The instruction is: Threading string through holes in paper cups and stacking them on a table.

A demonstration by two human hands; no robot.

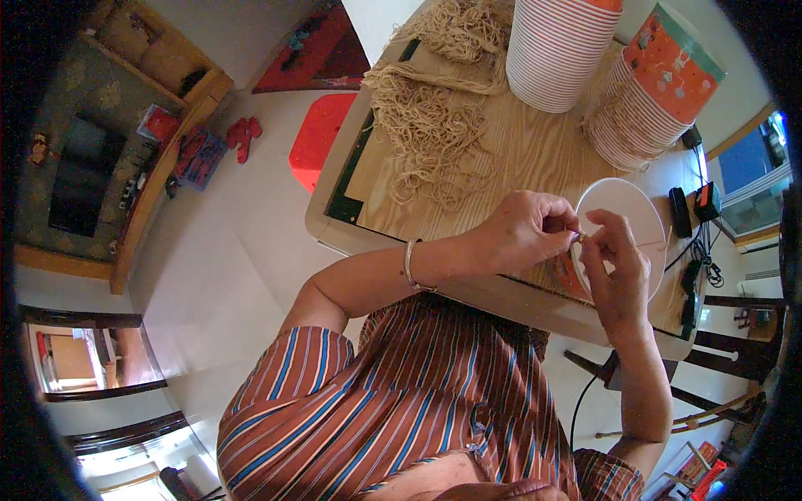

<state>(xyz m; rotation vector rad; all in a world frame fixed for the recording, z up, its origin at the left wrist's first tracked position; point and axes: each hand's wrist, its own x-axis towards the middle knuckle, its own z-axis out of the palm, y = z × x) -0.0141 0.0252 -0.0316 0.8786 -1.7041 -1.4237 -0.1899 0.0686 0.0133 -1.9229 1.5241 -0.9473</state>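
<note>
The wood-grain table (518,146) spreads across the upper part of the view, its near edge running in front of a person in a brown, striped garment (401,392). Beyond its left side, on the pale floor, stands a red stool (322,138), partly hidden by the tabletop. Toward the far right of the table are two tall stacks of nested paper tubs: a pale-sided stack (555,63) and, to its right, a leaning stack (639,113) whose topmost tub is orange with a green band. A loose, tangled heap of beige cord (439,117) lies on the table's left half, well apart from the hands. A single paper tub (614,194), white inside, sits near the table's right front, behind and below the fingers. The left hand (530,230) is curled, with thumb and forefinger pinched together; the right hand (618,259) has its fingers bent, their tips just beside the left's, and whether they grip anything cannot be told. Black power adapters (693,209) with cables lie right of the tub. A silvery bracelet (408,265) circles the left wrist. Smallest is a pale bit (580,237) at the left fingertips, too tiny to identify.
</note>
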